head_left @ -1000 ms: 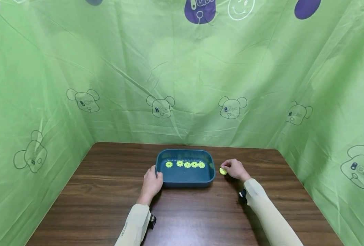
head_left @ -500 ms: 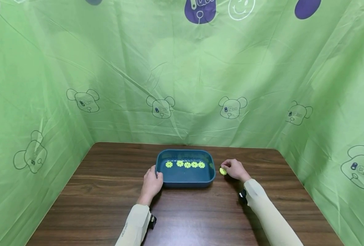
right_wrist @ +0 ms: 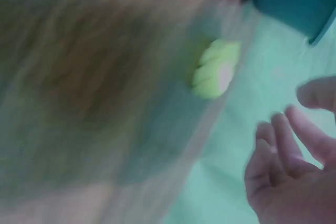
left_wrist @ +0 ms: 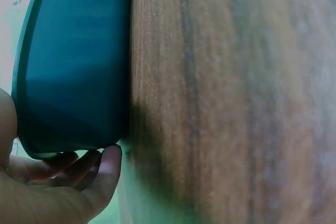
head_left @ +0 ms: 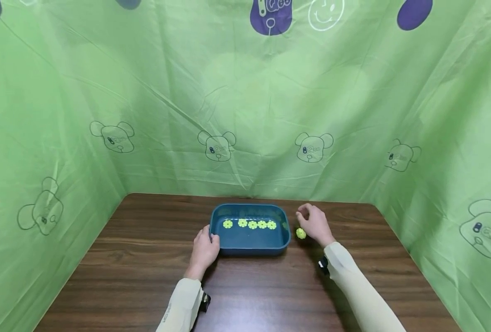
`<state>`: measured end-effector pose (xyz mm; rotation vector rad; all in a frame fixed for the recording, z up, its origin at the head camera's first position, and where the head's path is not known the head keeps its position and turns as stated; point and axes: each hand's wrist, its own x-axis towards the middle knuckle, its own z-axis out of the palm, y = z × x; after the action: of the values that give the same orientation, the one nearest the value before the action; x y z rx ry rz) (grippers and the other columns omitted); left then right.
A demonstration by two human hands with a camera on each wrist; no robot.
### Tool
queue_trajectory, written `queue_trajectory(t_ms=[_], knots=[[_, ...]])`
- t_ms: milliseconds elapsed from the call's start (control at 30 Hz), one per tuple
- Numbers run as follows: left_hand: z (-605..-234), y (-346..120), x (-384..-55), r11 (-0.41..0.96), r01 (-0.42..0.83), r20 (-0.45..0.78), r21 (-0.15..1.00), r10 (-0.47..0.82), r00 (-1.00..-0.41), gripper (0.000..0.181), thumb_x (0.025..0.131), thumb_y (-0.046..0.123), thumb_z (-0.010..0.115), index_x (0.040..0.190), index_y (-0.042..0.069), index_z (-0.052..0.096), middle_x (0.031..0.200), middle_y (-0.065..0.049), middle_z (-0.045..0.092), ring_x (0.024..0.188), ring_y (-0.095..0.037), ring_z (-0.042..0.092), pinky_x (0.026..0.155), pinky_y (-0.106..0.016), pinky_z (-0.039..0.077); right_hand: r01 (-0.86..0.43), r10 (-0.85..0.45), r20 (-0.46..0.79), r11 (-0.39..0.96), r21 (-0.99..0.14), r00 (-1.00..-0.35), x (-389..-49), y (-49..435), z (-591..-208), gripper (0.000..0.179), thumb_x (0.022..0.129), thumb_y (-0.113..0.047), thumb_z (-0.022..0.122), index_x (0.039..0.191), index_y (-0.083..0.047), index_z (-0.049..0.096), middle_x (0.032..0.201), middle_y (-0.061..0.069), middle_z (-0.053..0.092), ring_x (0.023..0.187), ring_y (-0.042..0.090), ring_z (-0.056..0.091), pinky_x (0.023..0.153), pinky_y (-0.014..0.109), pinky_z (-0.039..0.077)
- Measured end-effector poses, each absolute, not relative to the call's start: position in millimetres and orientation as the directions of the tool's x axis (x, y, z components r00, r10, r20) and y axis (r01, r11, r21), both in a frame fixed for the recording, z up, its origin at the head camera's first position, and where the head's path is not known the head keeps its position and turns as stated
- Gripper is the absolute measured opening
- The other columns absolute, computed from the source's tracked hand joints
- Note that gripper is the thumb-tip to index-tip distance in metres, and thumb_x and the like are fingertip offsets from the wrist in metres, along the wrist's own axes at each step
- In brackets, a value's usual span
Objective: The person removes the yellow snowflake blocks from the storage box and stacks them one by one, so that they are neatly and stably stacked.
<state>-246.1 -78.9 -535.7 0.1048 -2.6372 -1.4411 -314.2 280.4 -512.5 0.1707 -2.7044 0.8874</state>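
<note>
A dark teal rectangular plastic tub (head_left: 245, 240) stands on the table. My left hand (head_left: 204, 249) grips its left side, thumb over the rim and fingertips against the outer wall in the left wrist view (left_wrist: 58, 192). Inside the tub, several yellow-green flower-shaped pieces (head_left: 252, 225) lie in a row, the leftmost set a little apart. One more flower-shaped piece (head_left: 301, 233), thick with a pale centre in the right wrist view (right_wrist: 216, 72), rests on the table just right of the tub. Above and beyond it, my right hand (head_left: 315, 225) holds nothing, thumb and fingers apart.
The dark wood-grain table (head_left: 254, 290) reaches toward me in front of the tub. Green curtains (head_left: 266, 106) with printed bear heads hang along its back and both sides. A small black wrist device (head_left: 324, 265) shows at each cuff.
My right hand has let go of the yellow flower-shaped piece and moved up and away from it; the piece stays on the table. The left hand keeps its grip on the tub.
</note>
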Motion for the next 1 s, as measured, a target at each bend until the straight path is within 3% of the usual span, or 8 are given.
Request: queue_trajectory(t_ms=[133, 267, 567, 833, 1000], knots=[[-537.4, -78.6, -244.0, 0.541, 0.003, 0.083, 0.841, -0.124, -0.989, 0.049, 0.101, 0.016, 0.048, 0.142, -0.010, 0.047, 0.134, -0.028, 0.055, 0.124, -0.043, 0.054, 0.104, -0.059, 0.043, -0.281, -0.012, 0.431, 0.774, -0.567, -0.902, -311.8, 253.1, -494.8, 0.018, 0.096, -0.021, 0.065, 0.107, -0.007, 0.069, 0.092, 0.007, 0.068, 0.083, 0.024, 0.063, 0.075, 0.043, 0.052], [-540.7, -76.5, -240.1, 0.544, 0.008, 0.090, 0.839, -0.125, -0.988, 0.048, 0.100, 0.015, 0.049, 0.140, -0.011, 0.048, 0.132, -0.028, 0.056, 0.122, -0.044, 0.055, 0.103, -0.059, 0.044, -0.347, -0.074, 0.447, 0.747, -0.567, -0.891, -305.8, 218.2, -478.6, 0.011, 0.094, -0.017, 0.067, 0.101, -0.009, 0.070, 0.086, 0.002, 0.066, 0.076, 0.019, 0.061, 0.070, 0.039, 0.052], [-546.9, -74.3, -235.9, 0.545, 0.006, 0.096, 0.838, -0.137, -0.986, 0.046, 0.099, 0.013, 0.050, 0.138, -0.011, 0.051, 0.130, -0.027, 0.058, 0.121, -0.042, 0.057, 0.102, -0.058, 0.045, -0.348, -0.276, 0.213, 0.719, -0.601, -0.937, -314.6, 139.2, -467.5, 0.011, 0.095, -0.022, 0.067, 0.095, -0.012, 0.073, 0.081, -0.005, 0.066, 0.070, 0.012, 0.060, 0.067, 0.033, 0.053], [-545.2, -76.4, -243.1, 0.547, 0.019, 0.113, 0.837, -0.140, -0.984, 0.046, 0.100, 0.014, 0.050, 0.138, -0.010, 0.051, 0.129, -0.027, 0.058, 0.119, -0.042, 0.058, 0.102, -0.057, 0.046, -0.243, -0.285, 0.035, 0.739, -0.628, -0.958, -329.4, 95.5, -464.2, 0.014, 0.095, -0.024, 0.070, 0.095, -0.010, 0.073, 0.083, -0.001, 0.068, 0.069, 0.015, 0.062, 0.063, 0.032, 0.052], [-543.0, -79.0, -246.2, 0.547, 0.029, 0.125, 0.836, -0.139, -0.982, 0.046, 0.100, 0.014, 0.050, 0.139, -0.010, 0.050, 0.131, -0.027, 0.057, 0.120, -0.042, 0.057, 0.102, -0.059, 0.045, -0.215, -0.295, -0.031, 0.760, -0.613, -0.955, -337.0, 76.3, -464.1, 0.019, 0.093, -0.022, 0.073, 0.079, -0.009, 0.073, 0.064, -0.004, 0.060, 0.055, 0.012, 0.052, 0.054, 0.027, 0.044]])
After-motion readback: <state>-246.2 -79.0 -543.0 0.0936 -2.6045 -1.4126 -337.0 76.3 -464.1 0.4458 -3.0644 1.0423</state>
